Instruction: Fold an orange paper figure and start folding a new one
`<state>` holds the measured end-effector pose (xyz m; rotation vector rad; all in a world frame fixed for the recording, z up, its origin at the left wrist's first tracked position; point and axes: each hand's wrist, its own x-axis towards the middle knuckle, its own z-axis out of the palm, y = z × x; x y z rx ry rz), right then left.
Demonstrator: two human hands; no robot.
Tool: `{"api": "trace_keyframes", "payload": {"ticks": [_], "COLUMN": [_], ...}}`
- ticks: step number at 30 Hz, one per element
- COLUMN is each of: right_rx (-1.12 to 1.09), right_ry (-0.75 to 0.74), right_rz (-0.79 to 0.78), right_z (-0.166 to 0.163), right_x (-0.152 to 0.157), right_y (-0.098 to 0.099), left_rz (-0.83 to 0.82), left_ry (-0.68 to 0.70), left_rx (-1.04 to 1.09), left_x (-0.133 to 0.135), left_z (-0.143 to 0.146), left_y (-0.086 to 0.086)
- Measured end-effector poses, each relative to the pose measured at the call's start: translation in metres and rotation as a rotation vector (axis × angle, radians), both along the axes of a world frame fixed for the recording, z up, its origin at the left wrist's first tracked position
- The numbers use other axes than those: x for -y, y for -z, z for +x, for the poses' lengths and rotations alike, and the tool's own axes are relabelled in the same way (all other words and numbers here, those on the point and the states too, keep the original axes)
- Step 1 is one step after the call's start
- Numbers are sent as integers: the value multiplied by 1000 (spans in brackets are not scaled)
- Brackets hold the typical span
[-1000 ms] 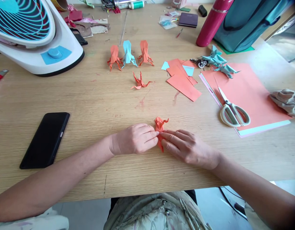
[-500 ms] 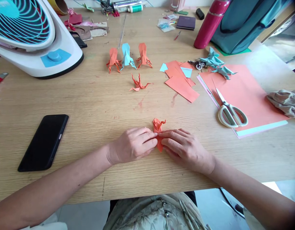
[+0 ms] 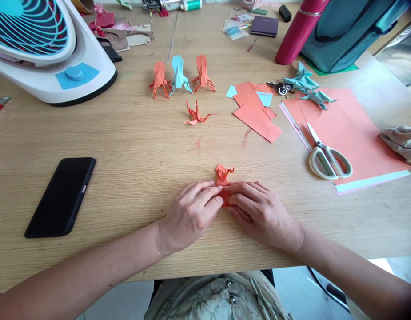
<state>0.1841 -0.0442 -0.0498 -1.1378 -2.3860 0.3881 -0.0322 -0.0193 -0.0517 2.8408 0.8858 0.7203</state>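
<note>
Between my two hands lies a small orange origami figure (image 3: 222, 178), flat on the table (image 3: 135, 178), with a curled folded point sticking out at its upper right. My left hand (image 3: 195, 211) pinches its left edge, and my right hand (image 3: 258, 213) grips the right edge. The fingertips of both meet near its middle and cover part of the lower half. Farther off rests an orange origami piece (image 3: 196, 116) with thin curled points. Behind it stand two orange origami figures (image 3: 159, 79) (image 3: 201, 73) and a light blue origami figure (image 3: 179, 74).
A black phone (image 3: 60, 198) lies left. A white fan (image 3: 85, 66) stands behind it. Orange paper scraps (image 3: 257, 120), scissors (image 3: 328, 155) on orange paper sheets (image 3: 361, 138), teal origami figures (image 3: 301, 80), a magenta bottle (image 3: 298, 35) and a teal bag (image 3: 345, 40) occupy the right.
My left hand has turned slightly and shifted, its fingers now angled more upward. The figure's lower tip, which pointed down toward me before, now looks shorter. My right hand keeps its grip.
</note>
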Motion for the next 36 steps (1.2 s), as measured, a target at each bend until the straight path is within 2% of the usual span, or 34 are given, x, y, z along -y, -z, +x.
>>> {"api": "trace_keyframes", "payload": {"ticks": [12,24,30,36], "right_rx": [-159,-174,-179,-134], "right_ry": [123,87,59,-34], "right_rz": [-130,-113,-132,-100], "right_z": [-9,-5,-2,7], "right_x": [-3,-5,-3,0], "right_y": [-3,-1,0,-2], "left_rz": [-248,-234,-136,-42], "left_ry": [-97,-104,12,204], "left_rx": [78,89,66,-124], "left_x": [-7,-10,-9,-11], "left_z": [7,8,-4,-26], "left_y": [-3,-5,-2,1]}}
